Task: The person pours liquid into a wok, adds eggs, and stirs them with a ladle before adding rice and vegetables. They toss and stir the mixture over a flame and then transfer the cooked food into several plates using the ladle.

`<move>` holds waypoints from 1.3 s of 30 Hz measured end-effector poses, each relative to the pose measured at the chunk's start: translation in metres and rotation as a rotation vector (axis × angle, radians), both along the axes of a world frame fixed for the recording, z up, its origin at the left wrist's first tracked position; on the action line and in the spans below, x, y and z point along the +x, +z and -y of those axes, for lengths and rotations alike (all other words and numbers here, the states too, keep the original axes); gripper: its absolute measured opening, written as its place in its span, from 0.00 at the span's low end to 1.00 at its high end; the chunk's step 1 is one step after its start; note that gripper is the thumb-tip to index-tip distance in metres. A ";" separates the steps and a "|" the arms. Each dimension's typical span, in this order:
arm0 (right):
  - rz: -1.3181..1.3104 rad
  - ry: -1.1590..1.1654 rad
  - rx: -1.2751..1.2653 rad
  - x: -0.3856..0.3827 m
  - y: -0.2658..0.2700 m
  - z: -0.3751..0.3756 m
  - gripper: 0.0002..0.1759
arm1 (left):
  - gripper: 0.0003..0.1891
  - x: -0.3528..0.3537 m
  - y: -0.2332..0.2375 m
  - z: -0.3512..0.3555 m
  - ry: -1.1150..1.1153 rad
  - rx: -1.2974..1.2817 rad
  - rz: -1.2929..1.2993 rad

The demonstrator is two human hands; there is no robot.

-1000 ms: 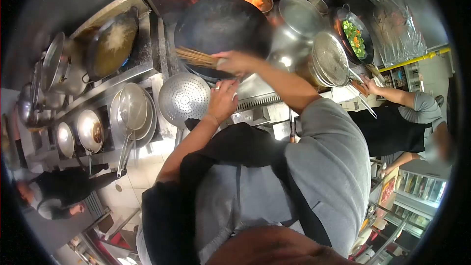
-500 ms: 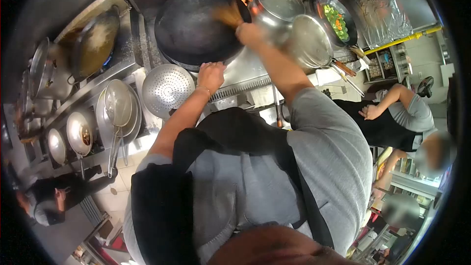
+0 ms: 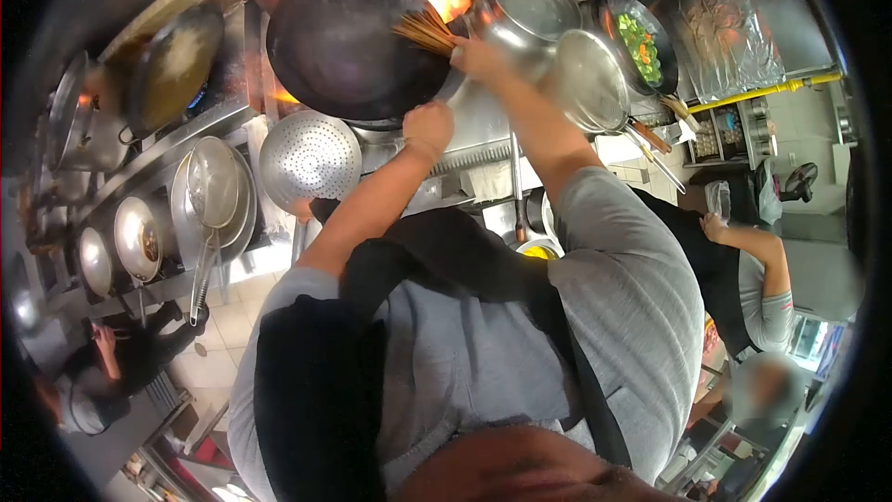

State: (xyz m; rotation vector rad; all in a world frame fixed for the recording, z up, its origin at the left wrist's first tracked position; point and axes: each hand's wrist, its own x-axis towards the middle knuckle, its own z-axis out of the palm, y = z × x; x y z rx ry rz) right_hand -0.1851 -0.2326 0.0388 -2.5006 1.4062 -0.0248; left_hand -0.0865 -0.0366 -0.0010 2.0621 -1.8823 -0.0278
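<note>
Tan brush [image 3: 426,32], long thin bristles fanned out

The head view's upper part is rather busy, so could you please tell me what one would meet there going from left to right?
Pan of brownish liquid, large dark wok, steel pot, pan of chopped vegetables, crinkled foil.

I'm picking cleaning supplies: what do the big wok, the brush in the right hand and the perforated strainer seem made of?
Big wok: dark, mostly dull metal, possibly carbon steel.
Brush: probably bamboo, uncoated-looking; thin tan strips fan out.
Perforated strainer: silvery, shiny metal with round holes, perhaps stainless steel.
</note>
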 end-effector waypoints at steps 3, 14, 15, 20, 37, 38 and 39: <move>0.004 0.342 0.164 -0.002 -0.006 -0.012 0.31 | 0.07 0.005 0.003 -0.004 -0.011 0.009 0.060; 0.030 0.492 0.240 0.003 0.018 -0.003 0.29 | 0.07 0.027 0.004 -0.028 -0.073 0.041 0.017; -0.285 0.225 0.067 0.013 0.035 0.030 0.25 | 0.07 0.034 0.010 -0.024 -0.090 0.037 -0.032; 0.378 -0.594 0.002 0.080 0.022 0.019 0.27 | 0.09 0.064 0.010 -0.044 -0.194 0.025 -0.001; 0.416 -0.234 0.055 -0.172 -0.014 -0.159 0.46 | 0.18 0.075 0.020 -0.051 -0.147 -0.018 -0.179; 0.428 -0.225 0.066 -0.181 -0.026 -0.193 0.46 | 0.18 0.075 0.019 -0.048 -0.152 0.014 -0.128; 0.350 -0.282 0.214 -0.183 -0.029 -0.216 0.46 | 0.18 0.074 0.018 -0.048 -0.156 0.051 -0.080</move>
